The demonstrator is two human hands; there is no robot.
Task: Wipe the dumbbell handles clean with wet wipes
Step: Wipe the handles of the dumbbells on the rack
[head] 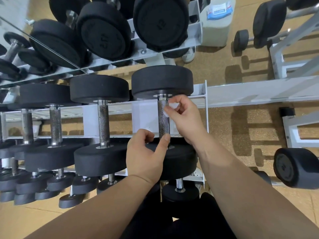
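Two bare forearms reach forward from the bottom edge. The left hand [146,156] hovers over the near black head of a dumbbell [181,159], its thumb laid across the lower end of the knurled handle [163,121] and its fingers curled just left of it; whether they grip the bar I cannot tell. Further up, the right hand [185,118] pinches a white wet wipe [172,106] between thumb and fingertips, touching it to the right side of the handle near the far head. The dumbbell lies across the white rack [204,100], the last on the right of a row of neighbouring dumbbells [103,121]. Beyond stands a mirror [10,18], and a blue-and-white pack [219,9] lies on a pale canister [215,33]
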